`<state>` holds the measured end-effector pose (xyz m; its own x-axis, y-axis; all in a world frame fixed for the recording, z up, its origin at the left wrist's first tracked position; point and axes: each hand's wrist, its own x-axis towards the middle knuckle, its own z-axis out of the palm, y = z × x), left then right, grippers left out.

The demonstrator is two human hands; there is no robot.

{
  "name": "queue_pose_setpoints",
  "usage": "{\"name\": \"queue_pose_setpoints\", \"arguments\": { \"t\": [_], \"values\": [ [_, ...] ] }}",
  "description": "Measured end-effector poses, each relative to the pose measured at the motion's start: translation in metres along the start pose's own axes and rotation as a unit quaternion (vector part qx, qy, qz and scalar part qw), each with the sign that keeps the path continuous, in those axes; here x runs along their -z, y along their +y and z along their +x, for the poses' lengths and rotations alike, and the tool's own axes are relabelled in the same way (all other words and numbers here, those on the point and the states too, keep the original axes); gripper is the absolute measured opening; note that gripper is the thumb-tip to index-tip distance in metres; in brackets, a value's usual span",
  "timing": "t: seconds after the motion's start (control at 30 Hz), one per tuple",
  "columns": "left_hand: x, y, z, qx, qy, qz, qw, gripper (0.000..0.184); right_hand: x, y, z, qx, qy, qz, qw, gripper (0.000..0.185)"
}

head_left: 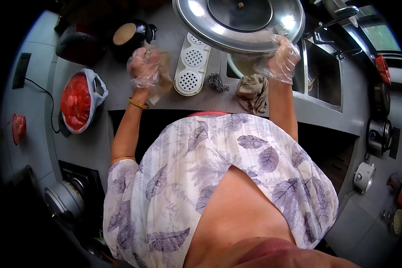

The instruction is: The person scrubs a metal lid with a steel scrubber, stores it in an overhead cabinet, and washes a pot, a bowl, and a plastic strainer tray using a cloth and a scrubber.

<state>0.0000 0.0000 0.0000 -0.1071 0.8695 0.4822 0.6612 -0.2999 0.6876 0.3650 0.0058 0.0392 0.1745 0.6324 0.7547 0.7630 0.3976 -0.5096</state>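
My left hand (144, 67), in a clear plastic glove, is closed on a tan cloth (164, 73) that hangs at its right side. My right hand (283, 58), gloved the same way, grips the lower right rim of a large round steel lid (201, 24) with a glass centre. The lid is raised over the sink area, its top edge cut off by the frame. Between my hands a white rack with round perforated cups (188, 81) lies on the counter. Beside it are a dark scouring pad (217, 82) and a crumpled grey-brown rag (253, 91).
A double sink (341, 82) lies at right, with a pale-rimmed basin (233, 67) partly under the lid. At left stand a dark pot (140, 33) and a red item in a white plastic bag (78, 100). A metal pot (64, 198) sits at the lower left.
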Motion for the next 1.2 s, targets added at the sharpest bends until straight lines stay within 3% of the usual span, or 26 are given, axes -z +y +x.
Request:
{"name": "queue_pose_setpoints", "arguments": {
  "t": [0.07,0.17,0.2,0.27,0.4,0.47,0.53,0.57,0.6,0.63,0.67,0.7,0.73,0.77,0.93,1.2],
  "values": [
    [0.007,0.002,-0.001,0.155,-0.02,-0.116,0.981,0.025,0.003,-0.01,0.001,0.095,-0.017,-0.133,0.986,0.023],
    [-0.007,0.003,0.0,0.193,0.017,-0.12,0.974,0.027,0.015,-0.012,0.013,0.141,-0.017,-0.168,0.976,0.023],
    [0.004,-0.001,0.003,0.165,0.011,-0.1,0.981,0.025,0.008,-0.016,0.001,0.075,-0.022,-0.159,0.984,0.023],
    [0.007,-0.001,0.005,0.115,0.008,-0.088,0.989,0.021,0.0,-0.017,-0.007,-0.152,0.024,0.076,0.985,0.023],
    [0.013,0.003,0.007,0.079,-0.023,-0.076,0.994,0.019,0.012,-0.035,-0.008,-0.319,-0.008,0.121,0.94,0.025],
    [0.008,-0.009,0.003,0.046,-0.047,-0.092,0.994,0.018,0.017,-0.038,-0.004,-0.501,0.046,0.22,0.835,0.023],
    [0.006,-0.008,0.004,-0.013,-0.043,-0.036,0.998,0.016,0.017,-0.016,-0.019,-0.448,0.059,0.201,0.869,0.026],
    [0.003,-0.009,0.003,-0.043,-0.045,-0.011,0.998,0.016,0.03,-0.01,-0.031,-0.212,-0.044,-0.002,0.976,0.025],
    [-0.002,-0.024,0.002,-0.144,-0.048,0.057,0.987,0.015,0.043,-0.016,-0.036,0.046,-0.026,-0.234,0.971,0.025],
    [-0.003,-0.027,0.003,-0.148,-0.068,0.079,0.984,0.015,0.05,-0.028,-0.038,0.008,-0.04,-0.273,0.961,0.03],
    [-0.006,-0.03,0.005,-0.149,-0.093,0.103,0.979,0.014,0.041,0.008,-0.05,-0.195,0.031,-0.079,0.977,0.028],
    [-0.004,-0.03,0.005,-0.157,-0.114,0.126,0.973,0.014,0.046,-0.02,-0.037,-0.397,0.1,0.144,0.901,0.026],
    [-0.003,-0.024,0.006,-0.169,-0.136,0.155,0.964,0.018,0.051,-0.049,-0.023,-0.541,0.267,0.332,0.725,0.025],
    [-0.001,-0.024,0.007,-0.144,-0.187,0.172,0.957,0.02,0.056,-0.061,-0.019,-0.554,0.313,0.317,0.703,0.023],
    [-0.001,-0.043,0.01,-0.058,-0.381,0.189,0.903,0.031,0.096,-0.08,-0.052,-0.482,0.424,0.284,0.712,0.017],
    [-0.01,-0.057,0.006,-0.14,-0.382,0.192,0.893,0.034,0.182,-0.107,-0.112,-0.48,0.554,0.183,0.655,0.023]
  ]
}}
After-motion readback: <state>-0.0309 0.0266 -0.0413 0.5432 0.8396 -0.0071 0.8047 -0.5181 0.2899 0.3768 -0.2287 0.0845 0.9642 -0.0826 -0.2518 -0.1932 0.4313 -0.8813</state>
